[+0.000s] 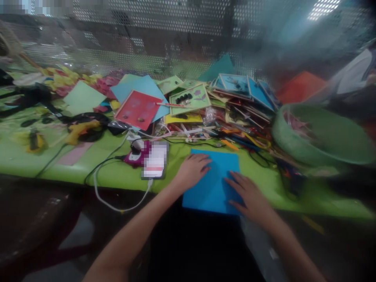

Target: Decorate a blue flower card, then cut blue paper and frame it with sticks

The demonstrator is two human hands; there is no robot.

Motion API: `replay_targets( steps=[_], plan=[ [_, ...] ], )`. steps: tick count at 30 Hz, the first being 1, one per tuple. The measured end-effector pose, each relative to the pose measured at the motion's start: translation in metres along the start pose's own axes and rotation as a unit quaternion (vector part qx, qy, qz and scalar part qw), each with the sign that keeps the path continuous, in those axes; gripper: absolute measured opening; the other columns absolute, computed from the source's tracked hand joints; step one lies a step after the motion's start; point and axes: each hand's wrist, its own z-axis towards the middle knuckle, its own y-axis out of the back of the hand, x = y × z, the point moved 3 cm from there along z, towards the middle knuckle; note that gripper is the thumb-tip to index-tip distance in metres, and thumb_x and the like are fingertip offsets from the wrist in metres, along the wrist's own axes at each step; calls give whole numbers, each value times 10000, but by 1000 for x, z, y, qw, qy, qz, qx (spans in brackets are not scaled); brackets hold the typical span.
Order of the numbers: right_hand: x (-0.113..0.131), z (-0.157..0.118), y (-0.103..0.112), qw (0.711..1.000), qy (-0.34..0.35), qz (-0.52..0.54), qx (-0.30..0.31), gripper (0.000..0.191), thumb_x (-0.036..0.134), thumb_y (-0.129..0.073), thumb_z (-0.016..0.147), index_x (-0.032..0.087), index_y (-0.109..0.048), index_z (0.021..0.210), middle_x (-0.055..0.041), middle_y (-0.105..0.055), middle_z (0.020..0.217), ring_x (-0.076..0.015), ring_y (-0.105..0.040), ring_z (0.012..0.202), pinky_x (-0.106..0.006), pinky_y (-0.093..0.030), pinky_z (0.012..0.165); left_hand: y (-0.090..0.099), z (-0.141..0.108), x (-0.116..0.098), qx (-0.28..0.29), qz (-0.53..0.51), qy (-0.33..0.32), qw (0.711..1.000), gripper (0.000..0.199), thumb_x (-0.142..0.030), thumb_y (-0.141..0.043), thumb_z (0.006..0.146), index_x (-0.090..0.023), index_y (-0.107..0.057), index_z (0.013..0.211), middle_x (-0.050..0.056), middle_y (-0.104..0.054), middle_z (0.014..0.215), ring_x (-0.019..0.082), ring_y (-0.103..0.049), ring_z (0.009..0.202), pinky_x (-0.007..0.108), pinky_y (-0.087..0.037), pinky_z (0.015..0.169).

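A bright blue sheet of paper (213,180) lies at the front edge of the green-covered table, its near side reaching the edge. My left hand (194,169) rests on the sheet's upper left part, fingers stretched out and pointing right. On the right side of the sheet, my right hand (248,194) has its fingers spread, with the fingertips over the paper. Neither hand grips anything. Left of the paper lies a phone (155,160), partly blurred out, with a white cable (123,210) plugged into it.
A purple power strip (135,158) with a plug sits beside the phone. A yellow-orange glue gun (82,131) lies further left. Behind the paper are piled framed pictures, including a red one (138,109), coloured sheets and tools. A large green basin (320,135) stands on the right.
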Motion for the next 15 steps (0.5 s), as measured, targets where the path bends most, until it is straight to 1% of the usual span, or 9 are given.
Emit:
replay_targets(
  steps=[2,3,5,8,10,12,15],
  plan=[
    [-2,2,1,1000,5,0,5,647,527,-557,1024,332,-420,1626,-91,-377,1714,-318,-399,1548,-599,-387,1215,-4,-17,2,19,31,-16,999,450,-397,-511,1080,-275,-568,1510,49,-483,1646,279,-433,1532,559,-289,1288],
    [-3,4,2,1000,7,0,5,639,529,-558,1023,338,-429,1619,-88,-387,1709,-317,-409,1542,-602,-389,1212,-6,-23,2,24,43,-19,999,490,-430,-499,1082,-280,-525,1548,51,-435,1676,282,-386,1562,572,-266,1297],
    [-4,9,5,1000,6,3,5,614,523,-559,1021,347,-456,1600,-86,-414,1695,-319,-435,1526,-615,-393,1203,-6,-27,1,30,59,-13,998,534,-469,-484,1081,-282,-481,1582,55,-391,1699,283,-346,1584,579,-266,1296],
    [-8,18,9,1000,3,9,3,564,503,-558,1020,346,-514,1560,-98,-476,1655,-333,-485,1490,-638,-420,1171,-3,-23,-1,33,63,2,998,540,-478,-490,1077,-272,-489,1576,66,-399,1695,289,-362,1576,585,-296,1283],
    [-13,26,15,1000,7,18,-3,524,482,-553,1022,339,-555,1526,-105,-539,1607,-337,-544,1441,-637,-451,1143,-1,-18,-2,30,61,3,998,527,-462,-509,1071,-268,-511,1562,78,-427,1679,294,-385,1562,587,-312,1275],
    [-19,36,24,999,6,28,-19,490,457,-548,1028,320,-588,1496,-108,-615,1535,-324,-612,1369,-597,-494,1113,1,-14,-1,22,59,1,998,500,-441,-525,1066,-268,-545,1535,85,-468,1654,298,-425,1536,581,-327,1266],
    [-25,62,44,997,-2,38,-71,427,420,-523,1047,266,-653,1424,-110,-733,1364,-298,-692,1239,-503,-548,1051,0,-9,2,6,58,3,998,459,-411,-542,1059,-253,-595,1487,92,-516,1620,301,-480,1491,549,-332,1264]
  ],
)
